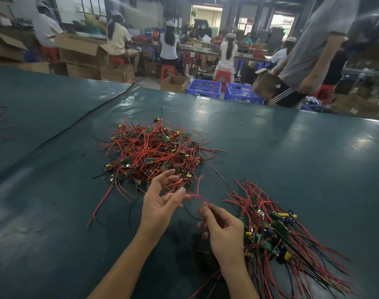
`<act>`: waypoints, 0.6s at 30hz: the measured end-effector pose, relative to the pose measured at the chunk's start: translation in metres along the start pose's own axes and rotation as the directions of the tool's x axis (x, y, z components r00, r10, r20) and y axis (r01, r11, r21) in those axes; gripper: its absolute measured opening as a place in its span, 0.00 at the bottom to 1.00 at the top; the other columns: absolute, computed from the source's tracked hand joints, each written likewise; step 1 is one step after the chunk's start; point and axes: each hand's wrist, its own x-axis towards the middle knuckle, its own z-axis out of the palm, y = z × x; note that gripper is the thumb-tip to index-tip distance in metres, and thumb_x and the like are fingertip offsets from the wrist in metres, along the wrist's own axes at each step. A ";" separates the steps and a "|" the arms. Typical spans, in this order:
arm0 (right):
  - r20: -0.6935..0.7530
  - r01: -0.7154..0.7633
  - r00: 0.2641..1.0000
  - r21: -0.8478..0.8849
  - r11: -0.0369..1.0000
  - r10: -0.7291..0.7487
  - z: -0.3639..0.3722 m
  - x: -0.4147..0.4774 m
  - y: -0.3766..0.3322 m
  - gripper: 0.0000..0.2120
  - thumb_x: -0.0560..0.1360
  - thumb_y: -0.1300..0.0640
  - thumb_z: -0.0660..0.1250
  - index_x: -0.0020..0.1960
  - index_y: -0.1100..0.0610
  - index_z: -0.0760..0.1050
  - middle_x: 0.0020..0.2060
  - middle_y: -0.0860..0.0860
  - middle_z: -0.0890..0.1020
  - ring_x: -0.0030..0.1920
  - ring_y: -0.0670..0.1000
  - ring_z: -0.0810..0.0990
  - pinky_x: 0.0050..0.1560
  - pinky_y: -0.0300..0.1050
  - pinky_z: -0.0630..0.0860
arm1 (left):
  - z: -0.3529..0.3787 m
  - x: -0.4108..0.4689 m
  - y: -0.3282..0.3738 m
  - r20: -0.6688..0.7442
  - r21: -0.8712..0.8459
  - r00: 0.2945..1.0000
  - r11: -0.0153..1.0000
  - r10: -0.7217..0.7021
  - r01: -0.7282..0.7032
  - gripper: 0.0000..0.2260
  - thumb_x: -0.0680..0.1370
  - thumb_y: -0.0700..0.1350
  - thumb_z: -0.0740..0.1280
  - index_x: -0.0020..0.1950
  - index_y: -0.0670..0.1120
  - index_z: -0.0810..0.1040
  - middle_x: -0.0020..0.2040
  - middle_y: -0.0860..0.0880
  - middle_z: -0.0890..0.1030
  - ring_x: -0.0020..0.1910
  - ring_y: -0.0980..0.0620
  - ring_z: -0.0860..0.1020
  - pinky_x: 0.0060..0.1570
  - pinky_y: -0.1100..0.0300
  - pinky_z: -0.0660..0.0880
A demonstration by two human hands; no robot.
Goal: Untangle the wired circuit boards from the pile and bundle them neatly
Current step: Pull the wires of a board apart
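Red wire dominates the dark green table [270, 147]: a tangled pile [156, 151] of wired circuit boards lies in the middle, and a straighter sorted bundle [277, 229] fans out to the right, running off the lower edge. Between them the left hand [160, 203] pinches one red wire [195, 194] at thumb and forefinger, its other fingers spread loosely against the near edge of the pile; the right hand [223, 231] nips the same wire a little further along, fingers curled. The wire arcs up between the two hands. Whether a board hangs on it is hard to tell. Beyond the table's far edge stand blue crates [203, 88] and cardboard boxes [80, 50], with seated workers blurred behind, and a standing person [309, 50] cut off at the top right.
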 end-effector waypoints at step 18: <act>-0.127 0.133 0.984 0.055 0.990 -0.125 0.002 -0.002 -0.006 0.07 0.70 0.54 0.71 0.34 0.52 0.85 0.35 0.54 0.75 0.30 0.40 0.73 0.33 0.32 0.72 | 0.022 -0.022 -0.006 0.200 0.415 0.979 0.901 0.042 -0.124 0.16 0.75 0.56 0.70 0.37 0.44 0.83 0.30 0.49 0.82 0.29 0.50 0.79 0.31 0.53 0.76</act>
